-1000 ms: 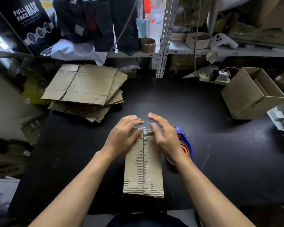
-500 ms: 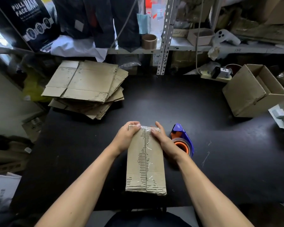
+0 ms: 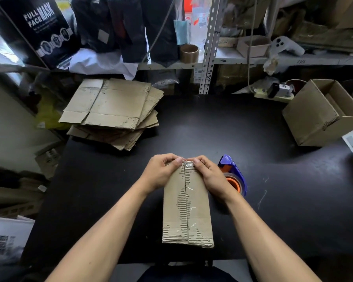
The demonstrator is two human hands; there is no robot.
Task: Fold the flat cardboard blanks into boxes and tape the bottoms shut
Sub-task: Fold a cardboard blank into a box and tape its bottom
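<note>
I note the box (image 3: 186, 202) bottom-up on the bench, seam taped clear, paper torn to the flutes. Flat blanks (image 3: 112, 110) stacked far left; tape dispenser (image 3: 233, 176) just right.

box (image 3: 186, 208): torn corrugated cardboard | tape (image 3: 189, 206): glossy clear | table (image 3: 212, 129): matt black

Box (image 3: 188, 208) centre; blanks (image 3: 112, 110) behind left, tape dispenser (image 3: 233, 176) right.

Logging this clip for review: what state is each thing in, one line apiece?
Box being taped: bottom up, clear tape along its centre seam.
Left hand: fingers curled over the box's far edge, thumb on the tape end.
Right hand: the same, from the right.
Tape dispenser: set down right of the box, untouched.
Flat blanks: stacked, unfolded.
Finished box: lying on its side.
</note>
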